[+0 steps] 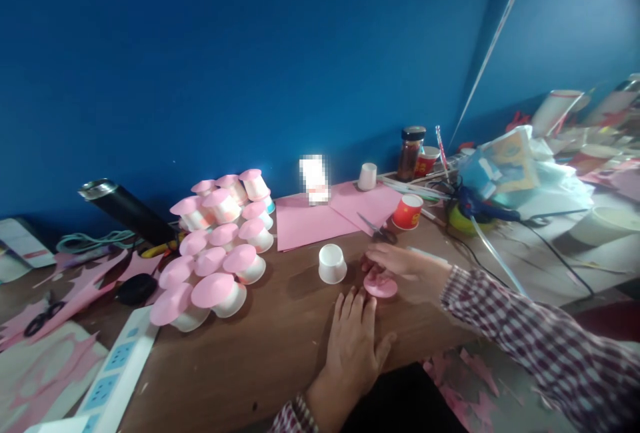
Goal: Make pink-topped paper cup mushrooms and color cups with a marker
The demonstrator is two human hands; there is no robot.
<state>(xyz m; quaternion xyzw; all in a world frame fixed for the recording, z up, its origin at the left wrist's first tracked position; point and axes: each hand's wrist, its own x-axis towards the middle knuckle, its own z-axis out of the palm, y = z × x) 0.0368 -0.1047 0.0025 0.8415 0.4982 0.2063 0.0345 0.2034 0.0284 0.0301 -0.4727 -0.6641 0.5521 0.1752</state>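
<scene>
My left hand (pixel 356 339) lies flat on the brown desk (pixel 280 346), fingers spread, its fingertips close to a small pink paper cone (pixel 381 284). My right hand (pixel 400 261) reaches in from the right in a checked sleeve and rests its fingers on that pink cone, pressing it on the desk. An upturned white paper cup (pixel 333 263) stands just left of the cone. Scissors (pixel 379 231) lie just behind my right hand.
A cluster of several pink-capped white cups (pixel 215 253) fills the left middle. Pink paper sheets (pixel 325 216), a red cup (pixel 407 211), a jar (pixel 411 153), a glue gun (pixel 480 209) with cable, a black flask (pixel 125 209), a power strip (pixel 117 373) and paper scraps surround them.
</scene>
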